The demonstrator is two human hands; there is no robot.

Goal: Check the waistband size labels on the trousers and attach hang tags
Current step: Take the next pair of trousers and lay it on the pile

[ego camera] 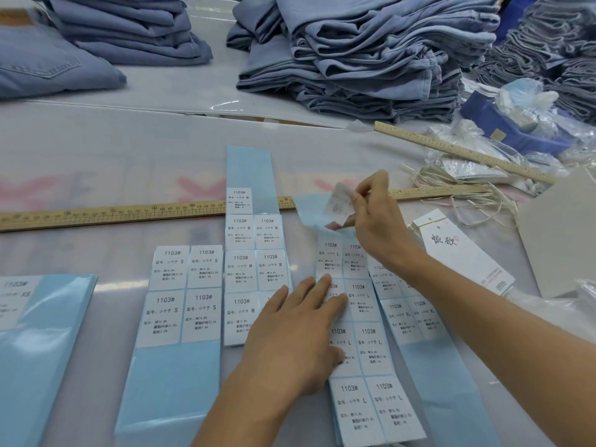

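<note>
While the left hand [290, 337] presses flat, the right hand [374, 217] pinches a sticker [338, 203] (grey table [96, 150]).

A wide table [96, 150] under a glossy clear plastic sheet [180, 95] fills the view, catching pale overhead light.

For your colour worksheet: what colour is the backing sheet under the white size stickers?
Pale blue backing, clearest in the head view, where bare strips show below the stickers.
</note>
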